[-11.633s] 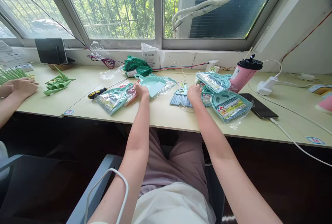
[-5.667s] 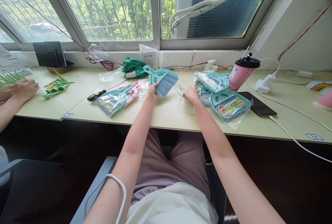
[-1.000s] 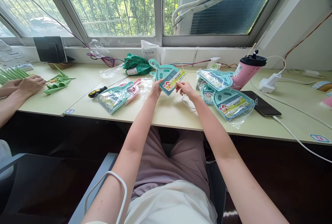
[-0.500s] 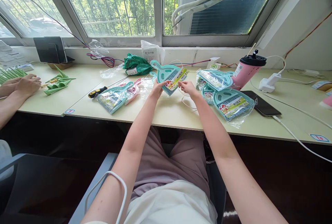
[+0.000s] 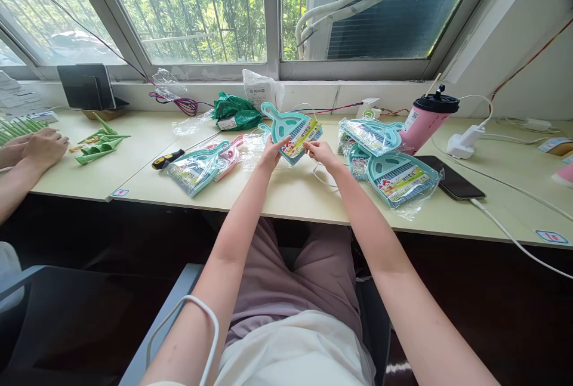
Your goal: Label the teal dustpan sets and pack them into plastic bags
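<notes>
My left hand (image 5: 269, 156) grips a small teal dustpan-and-brush set (image 5: 282, 122) above the desk, its handle pointing up and left. A yellow-green label card (image 5: 305, 137) lies slantwise across the bristles. With thumb and fingers closed, my right hand (image 5: 320, 152) pinches the lower right edge of that card. To the right, several bagged teal dustpan sets (image 5: 403, 180) lie piled in clear plastic. On the left rests another bagged teal set (image 5: 197, 168), beside a pink one (image 5: 229, 159).
A yellow-and-black screwdriver (image 5: 168, 159) and a green plastic bag (image 5: 237, 113) lie left of centre. Right of the pile stand a pink cup (image 5: 425, 123), a phone (image 5: 452, 177) and a white charger (image 5: 465, 141). At far left, another person's hands (image 5: 42, 147) are near green folded pieces (image 5: 101, 146).
My right hand has shifted slightly left along with the label card's edge. The dustpan set stays in my left hand, almost unmoved.
</notes>
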{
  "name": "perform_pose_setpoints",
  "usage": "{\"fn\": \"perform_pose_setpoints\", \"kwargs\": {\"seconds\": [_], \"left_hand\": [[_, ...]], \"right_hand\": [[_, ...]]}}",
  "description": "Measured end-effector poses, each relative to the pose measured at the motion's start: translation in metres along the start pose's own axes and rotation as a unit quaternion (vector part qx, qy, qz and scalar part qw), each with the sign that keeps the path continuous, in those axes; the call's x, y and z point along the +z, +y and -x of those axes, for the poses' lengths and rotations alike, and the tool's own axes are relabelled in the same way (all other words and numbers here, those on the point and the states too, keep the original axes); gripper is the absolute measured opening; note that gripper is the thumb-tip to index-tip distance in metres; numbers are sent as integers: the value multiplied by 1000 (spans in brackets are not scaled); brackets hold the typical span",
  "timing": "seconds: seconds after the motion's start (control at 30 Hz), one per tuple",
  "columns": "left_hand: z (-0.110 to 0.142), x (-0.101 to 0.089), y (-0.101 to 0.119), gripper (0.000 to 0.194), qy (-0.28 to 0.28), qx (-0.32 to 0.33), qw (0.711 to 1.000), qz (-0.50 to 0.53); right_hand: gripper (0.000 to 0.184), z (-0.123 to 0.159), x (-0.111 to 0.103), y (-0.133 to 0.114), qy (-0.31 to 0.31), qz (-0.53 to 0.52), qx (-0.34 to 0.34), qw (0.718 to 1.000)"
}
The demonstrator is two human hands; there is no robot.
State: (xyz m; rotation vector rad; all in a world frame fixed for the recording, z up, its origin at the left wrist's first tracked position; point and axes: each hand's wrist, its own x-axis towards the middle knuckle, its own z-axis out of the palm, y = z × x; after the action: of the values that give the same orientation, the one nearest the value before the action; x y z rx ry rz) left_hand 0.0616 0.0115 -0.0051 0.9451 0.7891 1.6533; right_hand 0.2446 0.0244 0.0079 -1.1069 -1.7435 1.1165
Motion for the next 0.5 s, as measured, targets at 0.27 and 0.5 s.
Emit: {"fn": "perform_pose_setpoints", "kwargs": {"seconds": [0.27,0.5], "left_hand": [[-2,-1,-5,92,-4,1,1000,-26],[2,2,-1,85,6,-5,1000,-27]], "right_hand": [[42,0,1,1,68,126,30,989],[37,1,-3,0,60,90,55,993]]}}
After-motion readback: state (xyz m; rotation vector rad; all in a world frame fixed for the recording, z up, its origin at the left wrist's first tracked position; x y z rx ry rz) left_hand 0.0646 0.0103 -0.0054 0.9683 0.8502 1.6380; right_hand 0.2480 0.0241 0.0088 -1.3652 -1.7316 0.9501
